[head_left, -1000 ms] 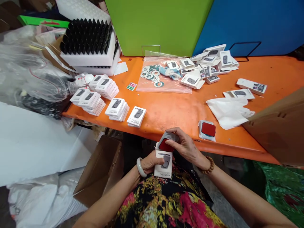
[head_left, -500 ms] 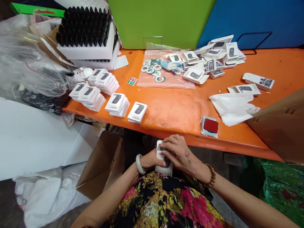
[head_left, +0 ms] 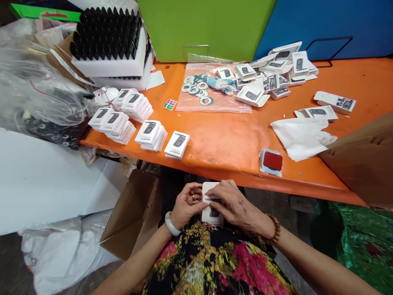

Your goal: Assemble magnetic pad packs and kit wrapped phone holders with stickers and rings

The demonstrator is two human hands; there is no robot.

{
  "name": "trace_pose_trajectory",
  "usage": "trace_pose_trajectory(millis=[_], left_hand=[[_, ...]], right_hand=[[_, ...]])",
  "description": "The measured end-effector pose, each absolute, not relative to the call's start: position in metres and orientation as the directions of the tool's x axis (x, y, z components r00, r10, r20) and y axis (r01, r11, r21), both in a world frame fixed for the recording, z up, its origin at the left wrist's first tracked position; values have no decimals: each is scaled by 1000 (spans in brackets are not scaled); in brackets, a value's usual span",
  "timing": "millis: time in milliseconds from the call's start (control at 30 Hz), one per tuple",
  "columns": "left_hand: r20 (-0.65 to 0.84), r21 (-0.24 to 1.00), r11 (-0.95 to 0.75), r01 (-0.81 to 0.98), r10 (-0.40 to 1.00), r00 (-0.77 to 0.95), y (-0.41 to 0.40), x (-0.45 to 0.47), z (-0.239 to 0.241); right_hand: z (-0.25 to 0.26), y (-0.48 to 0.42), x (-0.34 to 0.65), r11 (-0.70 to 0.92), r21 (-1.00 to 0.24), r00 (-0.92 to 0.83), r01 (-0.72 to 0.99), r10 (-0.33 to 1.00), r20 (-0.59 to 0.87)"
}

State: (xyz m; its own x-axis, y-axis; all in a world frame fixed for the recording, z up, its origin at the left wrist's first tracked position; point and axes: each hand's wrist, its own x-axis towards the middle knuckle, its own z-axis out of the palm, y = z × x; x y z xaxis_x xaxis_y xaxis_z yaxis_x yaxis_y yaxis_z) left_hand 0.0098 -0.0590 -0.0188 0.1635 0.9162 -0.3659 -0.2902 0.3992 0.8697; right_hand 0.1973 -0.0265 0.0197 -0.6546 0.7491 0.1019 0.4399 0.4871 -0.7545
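Head view: I have a small white printed carton [head_left: 211, 215] upright against my lap, just below the front edge of the orange counter [head_left: 221, 141]. My right hand [head_left: 236, 205] is closed over its front and right side. My left hand [head_left: 186, 207] is half curled, thumb at the carton's left edge; I cannot tell whether it grips. On the counter, short stacks of MAGNETIC boxes [head_left: 177, 143] stand to the left, and a red-topped piece [head_left: 273, 161] lies to the right.
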Motion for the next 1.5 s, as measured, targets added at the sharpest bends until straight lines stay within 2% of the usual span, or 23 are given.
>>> trace_pose_trajectory(millis=[100,167,233,300,367,467,567,667,800,900,967,1067,1133,1200,1367,1500], left_hand=[[-375,885,400,-239,916,143,-61,5,-16],[-395,876,415,-246,909,129,-60,5,-16],[-403,875,419,-243,908,117,-59,6,-16],[-382,894,397,-206,917,111,-59,7,-16],[-329,932,341,-126,938,107,-59,8,-16],[-249,968,245,46,963,101,-62,8,-16],[-220,964,201,176,971,96,-62,8,-14],[-192,966,173,193,978,82,-61,12,-10],[-227,972,225,65,974,16,-55,20,-9],[-305,949,302,-86,952,-17,-49,22,-11],[-350,929,352,-117,936,32,-46,20,-11],[-345,938,345,2,936,74,-47,14,-10],[-291,954,285,91,955,62,-51,11,-10],[-249,962,239,134,967,61,-56,10,-10],[-253,954,245,175,967,27,-60,14,-9],[-402,915,401,41,914,44,-50,15,-2]], right_hand=[[11,-34,194,463,-769,-570,441,806,158],[2,-40,193,397,-805,-411,442,887,212],[-7,-47,194,289,-869,-235,401,950,207],[-15,-54,195,145,-946,-149,289,983,105],[-20,-59,196,-20,-988,-142,154,989,-42],[-20,-64,194,-244,-970,-178,13,954,-242],[-16,-65,192,-368,-929,-229,-43,909,-349],[-11,-64,191,-379,-926,-216,2,904,-370],[-11,-59,189,-199,-972,-116,122,970,-214],[-14,-52,189,-162,-986,-75,46,983,-166],[-15,-46,191,-184,-983,-163,19,969,-184],[-13,-42,196,-78,-990,-313,119,943,-112],[-11,-43,199,31,-988,-348,153,937,-25],[-10,-46,200,74,-986,-350,151,937,17],[-9,-49,196,3,-983,-277,185,960,-49],[-2,-42,191,-307,-951,-237,42,921,-308]])
